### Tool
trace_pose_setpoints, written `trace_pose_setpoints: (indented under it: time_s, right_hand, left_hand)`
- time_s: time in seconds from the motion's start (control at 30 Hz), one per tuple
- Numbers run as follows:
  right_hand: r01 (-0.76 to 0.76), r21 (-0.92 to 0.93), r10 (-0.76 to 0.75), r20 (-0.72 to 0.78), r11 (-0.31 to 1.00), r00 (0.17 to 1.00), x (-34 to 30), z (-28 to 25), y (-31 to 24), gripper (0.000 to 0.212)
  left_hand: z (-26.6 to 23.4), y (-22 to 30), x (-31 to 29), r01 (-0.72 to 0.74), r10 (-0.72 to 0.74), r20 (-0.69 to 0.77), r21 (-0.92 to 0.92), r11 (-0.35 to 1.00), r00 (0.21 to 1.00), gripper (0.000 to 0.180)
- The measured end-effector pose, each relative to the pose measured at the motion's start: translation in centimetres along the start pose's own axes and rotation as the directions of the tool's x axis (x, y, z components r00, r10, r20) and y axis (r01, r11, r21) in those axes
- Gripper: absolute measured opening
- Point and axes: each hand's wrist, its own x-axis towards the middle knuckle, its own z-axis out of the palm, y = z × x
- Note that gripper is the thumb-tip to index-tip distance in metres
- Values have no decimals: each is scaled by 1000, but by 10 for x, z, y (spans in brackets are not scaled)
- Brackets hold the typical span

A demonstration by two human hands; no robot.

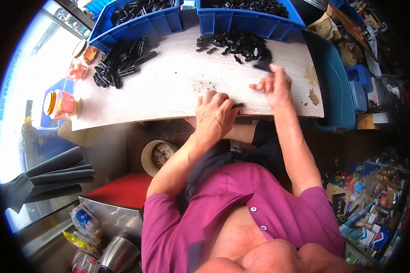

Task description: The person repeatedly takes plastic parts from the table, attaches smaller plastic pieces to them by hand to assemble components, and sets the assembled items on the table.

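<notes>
My left hand point(212, 111) is at the table's front edge, its fingers closed round a narrow black plastic piece point(238, 105). Only one end of that piece sticks out to the right of the fingers. Over the right part of the table is my right hand point(277, 88), fingers apart and partly bent, with nothing visible in them. Just beyond it lies a heap of small black plastic parts point(243, 45). A second heap, of longer black slotted pieces point(118, 63), lies at the table's left.
Two blue bins point(143, 27) point(250, 22) of black parts stand along the table's far side. Jars with yellow lids point(61, 103) are at the left edge. A teal tub point(339, 91) adjoins the right edge. Below the table sits a round bucket point(146, 157); clutter point(369, 204) fills the lower right.
</notes>
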Motion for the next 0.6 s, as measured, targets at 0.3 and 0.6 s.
trace_pose_setpoints:
  time_s: [0.3, 0.6]
  right_hand:
    - [173, -143, -219, -438, 974, 872, 13, -69, -70, 46]
    - [-64, -263, 145, 301, 963, 942, -25, -11, -4, 27]
  left_hand:
    - [22, -8, 4, -111, 116, -153, 42, 993, 981, 14]
    - [26, -10, 2, -19, -5, -305, -78, 997, 952, 20]
